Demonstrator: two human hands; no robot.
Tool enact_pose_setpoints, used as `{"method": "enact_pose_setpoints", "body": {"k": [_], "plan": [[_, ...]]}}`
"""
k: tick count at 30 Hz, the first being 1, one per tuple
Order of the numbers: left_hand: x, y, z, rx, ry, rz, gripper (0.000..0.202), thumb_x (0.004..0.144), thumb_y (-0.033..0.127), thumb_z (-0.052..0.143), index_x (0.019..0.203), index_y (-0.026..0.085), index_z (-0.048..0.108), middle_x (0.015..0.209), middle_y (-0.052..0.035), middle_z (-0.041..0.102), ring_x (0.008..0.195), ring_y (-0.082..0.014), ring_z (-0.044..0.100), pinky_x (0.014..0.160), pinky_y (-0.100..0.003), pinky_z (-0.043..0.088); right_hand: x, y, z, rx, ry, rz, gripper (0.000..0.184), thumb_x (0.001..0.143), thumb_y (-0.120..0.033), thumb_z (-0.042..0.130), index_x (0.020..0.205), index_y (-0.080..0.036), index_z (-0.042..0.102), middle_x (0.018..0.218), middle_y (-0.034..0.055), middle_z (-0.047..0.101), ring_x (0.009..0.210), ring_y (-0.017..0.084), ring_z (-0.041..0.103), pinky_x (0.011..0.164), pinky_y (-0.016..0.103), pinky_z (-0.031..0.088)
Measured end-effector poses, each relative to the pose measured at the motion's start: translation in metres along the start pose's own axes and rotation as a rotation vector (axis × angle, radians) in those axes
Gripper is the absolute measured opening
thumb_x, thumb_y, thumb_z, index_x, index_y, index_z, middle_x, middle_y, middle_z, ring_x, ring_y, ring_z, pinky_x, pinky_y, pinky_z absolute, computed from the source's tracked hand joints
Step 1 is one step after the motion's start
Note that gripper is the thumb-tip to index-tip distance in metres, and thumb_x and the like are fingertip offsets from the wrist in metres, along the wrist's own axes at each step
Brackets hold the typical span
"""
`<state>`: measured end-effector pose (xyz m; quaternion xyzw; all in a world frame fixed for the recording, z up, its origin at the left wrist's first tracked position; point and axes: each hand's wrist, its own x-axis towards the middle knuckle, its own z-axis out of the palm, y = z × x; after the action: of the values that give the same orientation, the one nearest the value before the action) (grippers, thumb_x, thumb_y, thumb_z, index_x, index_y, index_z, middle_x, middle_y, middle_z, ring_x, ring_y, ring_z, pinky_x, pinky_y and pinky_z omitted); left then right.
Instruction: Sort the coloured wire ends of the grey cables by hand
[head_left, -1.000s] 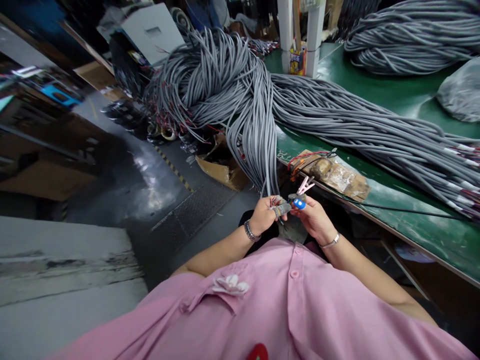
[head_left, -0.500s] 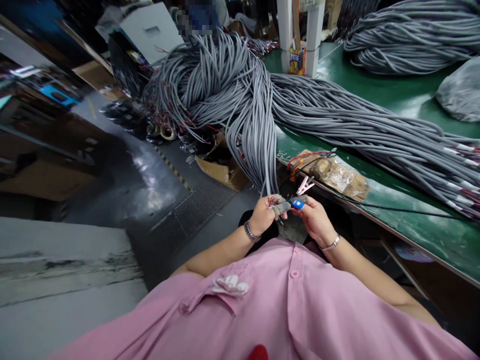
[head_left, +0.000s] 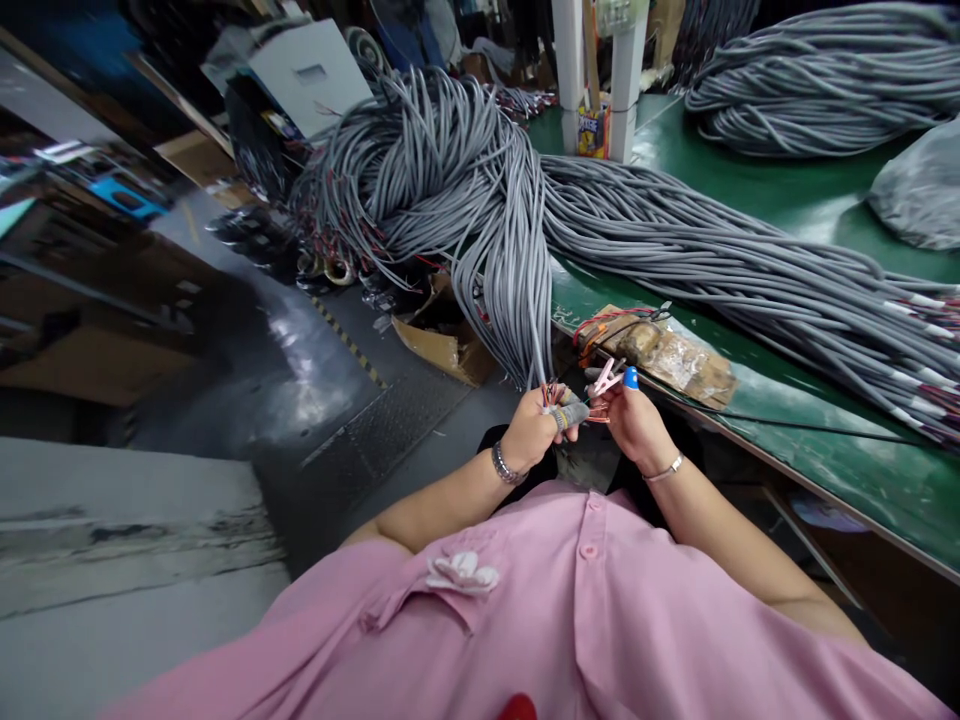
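My left hand (head_left: 531, 432), with grey covers on its fingers, is closed around the end of a grey cable (head_left: 541, 350). Thin coloured wires (head_left: 553, 394) fan out above its fingers, and copper-coloured wire tips (head_left: 598, 412) point right toward my other hand. My right hand (head_left: 636, 428) has its thumb, in a blue cover, lifted away from the fingers. Its fingertips are close to the wire tips; whether they touch is unclear. A pink clothespin (head_left: 604, 378) shows just above the right fingers, by the table edge.
Long grey cables (head_left: 675, 215) lie across the green table (head_left: 787, 425) and hang over its left edge. A wooden block (head_left: 660, 355) with red and black wires sits at the near edge. Below stand an open cardboard box (head_left: 439, 345) and, at lower left, a grey surface (head_left: 127, 530).
My right thumb has lifted off the wires and the right hand has opened, shifting slightly right. Copper-coloured tips now show between the hands. The left hand keeps its hold.
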<state>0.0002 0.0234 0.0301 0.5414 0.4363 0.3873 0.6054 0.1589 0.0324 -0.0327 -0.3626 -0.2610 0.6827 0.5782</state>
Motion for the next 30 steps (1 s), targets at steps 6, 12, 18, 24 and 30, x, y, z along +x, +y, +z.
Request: {"method": "enact_pose_setpoints", "body": {"k": [6,12,18,24,30], "plan": [[0.003,-0.002,0.007,0.025,0.028,-0.028,0.034,0.074,0.042,0.069,0.060,0.015,0.055,0.048,0.0013,0.056,0.038,-0.0051,0.041,0.040,-0.019,0.029,0.002,-0.002,0.011,0.082,0.045,-0.125,0.046,0.074,-0.065,0.065,0.074,-0.019,0.067,0.070,0.0014,0.064,0.056,0.012,0.051,0.057,0.027,0.045],[0.005,-0.011,0.006,0.051,0.043,-0.011,0.035,0.076,0.043,0.067,0.060,0.014,0.055,0.048,0.0014,0.056,0.038,-0.0053,0.041,0.040,-0.020,0.029,0.005,-0.006,0.017,0.287,0.038,0.005,0.037,0.069,-0.054,0.076,0.081,-0.021,0.068,0.074,0.0004,0.068,0.058,0.012,0.056,0.058,0.027,0.049],[0.004,-0.012,0.006,0.102,0.036,0.003,0.034,0.077,0.043,0.068,0.063,0.015,0.055,0.049,0.0020,0.056,0.040,-0.0056,0.042,0.041,-0.020,0.030,0.004,-0.004,0.018,0.314,0.054,0.003,0.041,0.067,-0.060,0.076,0.080,-0.021,0.067,0.077,0.0003,0.069,0.063,0.012,0.059,0.060,0.026,0.051],[-0.004,-0.010,-0.001,0.134,0.003,0.018,0.035,0.078,0.044,0.067,0.064,0.015,0.055,0.051,0.0012,0.057,0.042,-0.0061,0.044,0.043,-0.020,0.033,-0.011,-0.008,0.002,0.056,-0.124,0.137,0.054,0.067,-0.073,0.065,0.081,-0.020,0.068,0.078,0.0043,0.069,0.064,0.015,0.060,0.064,0.030,0.053],[-0.010,-0.017,-0.012,0.203,-0.030,0.061,0.033,0.079,0.044,0.067,0.067,0.014,0.059,0.055,0.0002,0.060,0.048,-0.0070,0.048,0.050,-0.020,0.037,-0.023,-0.012,-0.009,-0.216,-0.228,0.142,0.034,0.067,-0.047,0.080,0.080,-0.017,0.071,0.073,0.0021,0.068,0.061,0.012,0.057,0.063,0.027,0.049]]}}
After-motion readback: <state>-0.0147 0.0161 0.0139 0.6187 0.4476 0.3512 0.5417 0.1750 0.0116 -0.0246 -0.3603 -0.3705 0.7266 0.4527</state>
